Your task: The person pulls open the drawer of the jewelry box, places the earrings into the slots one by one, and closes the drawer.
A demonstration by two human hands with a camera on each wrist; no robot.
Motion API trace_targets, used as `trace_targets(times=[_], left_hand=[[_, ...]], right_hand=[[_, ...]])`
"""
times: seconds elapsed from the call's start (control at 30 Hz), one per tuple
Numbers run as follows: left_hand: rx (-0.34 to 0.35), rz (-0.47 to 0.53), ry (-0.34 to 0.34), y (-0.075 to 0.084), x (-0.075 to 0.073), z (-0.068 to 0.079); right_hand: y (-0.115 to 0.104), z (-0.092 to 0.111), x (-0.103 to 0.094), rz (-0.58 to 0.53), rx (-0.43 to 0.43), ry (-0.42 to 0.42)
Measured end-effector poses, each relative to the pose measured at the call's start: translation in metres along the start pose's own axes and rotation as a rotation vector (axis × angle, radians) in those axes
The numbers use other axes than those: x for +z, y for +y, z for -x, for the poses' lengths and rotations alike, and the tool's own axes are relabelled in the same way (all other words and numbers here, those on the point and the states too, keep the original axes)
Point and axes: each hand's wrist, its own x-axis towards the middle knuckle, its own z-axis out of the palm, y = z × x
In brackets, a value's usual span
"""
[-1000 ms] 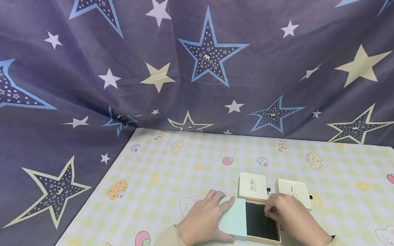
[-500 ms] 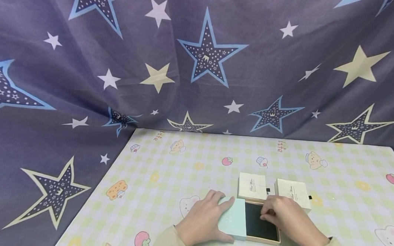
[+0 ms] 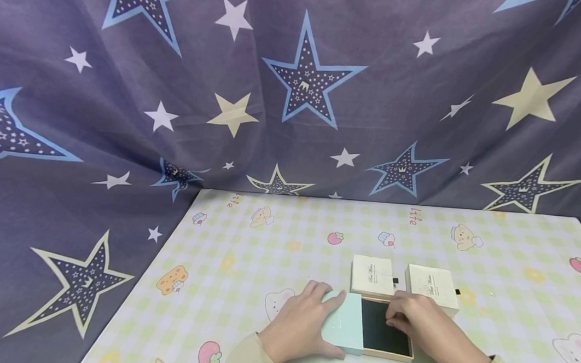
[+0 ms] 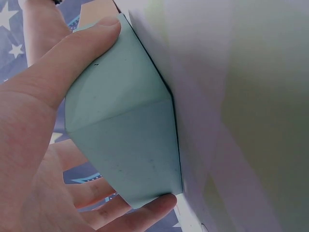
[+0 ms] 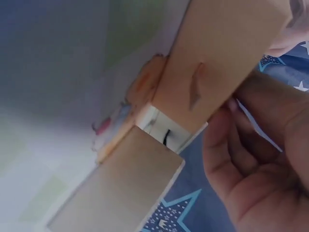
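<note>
A mint-green box sleeve (image 3: pixel 344 324) lies on the table with its drawer (image 3: pixel 387 355) slid out to the right. The drawer has tan sides and a black lining (image 3: pixel 381 329). My left hand (image 3: pixel 300 327) grips the sleeve; in the left wrist view its thumb lies along one side wall of the sleeve (image 4: pixel 125 145) and the fingers go round the opposite side. Over the right part of the drawer is my right hand (image 3: pixel 423 323), its fingers curled and thumb and forefinger close together at the lining. Whether a small thing sits between those fingertips is hidden, also in the right wrist view.
Two cream boxes with dark lettering and black pull tabs stand behind, a left one (image 3: pixel 371 273) close to the drawer and a right one (image 3: pixel 432 285) just beyond my right hand. A checked cloth (image 3: pixel 267 257) covers the table. A star-patterned curtain (image 3: pixel 293 138) hangs behind.
My right hand has shifted slightly left and inward over the black lining, away from the drawer's right edge. The left hand and the boxes stay in place.
</note>
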Motion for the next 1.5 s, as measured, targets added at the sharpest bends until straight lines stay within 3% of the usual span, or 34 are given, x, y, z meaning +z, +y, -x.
trace_targets(times=[0.3,0.53,0.97,1.5], left_hand=[[-0.003,0.0,0.005,0.0,-0.001,0.0],[0.003,-0.001,0.01,0.0,0.001,0.0],[0.005,-0.003,0.012,0.0,0.001,0.0],[0.004,-0.007,0.011,0.0,0.0,0.0]], right_hand=[[-0.005,0.002,-0.001,0.103,-0.061,0.034],[-0.011,0.002,0.005,0.273,-0.009,0.1],[-0.004,0.005,0.005,0.171,0.013,0.106],[-0.009,0.002,0.009,0.204,-0.052,0.103]])
